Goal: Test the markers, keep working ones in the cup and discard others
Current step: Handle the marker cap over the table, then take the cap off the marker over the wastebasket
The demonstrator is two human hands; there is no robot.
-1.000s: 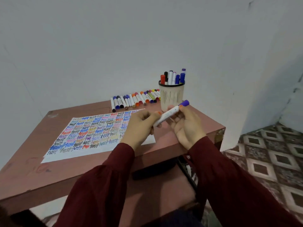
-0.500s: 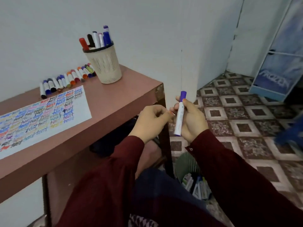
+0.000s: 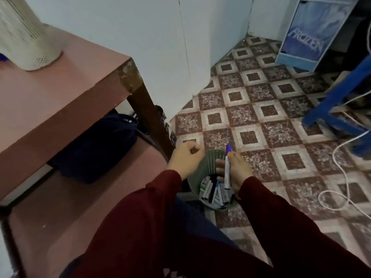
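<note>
My right hand (image 3: 236,170) grips a white marker with a purple cap (image 3: 227,167), held upright right over a green bin (image 3: 208,163) on the floor. Several discarded markers (image 3: 213,191) lie inside the bin. My left hand (image 3: 185,158) hovers beside the bin's left rim with fingers curled and nothing in it. The cream mesh cup (image 3: 26,41) stands on the red-brown table (image 3: 66,93) at the upper left; its top is out of frame.
A dark bag (image 3: 96,149) lies on the shelf under the table. The table leg (image 3: 148,117) stands just left of the bin. A blue frame (image 3: 339,109), a white cable (image 3: 341,173) and a blue storage box (image 3: 311,33) occupy the patterned floor at right.
My view swung down and right from the tabletop to the floor bin. My right hand carried the purple-capped marker down over the bin; my left hand let go of it and came along empty.
</note>
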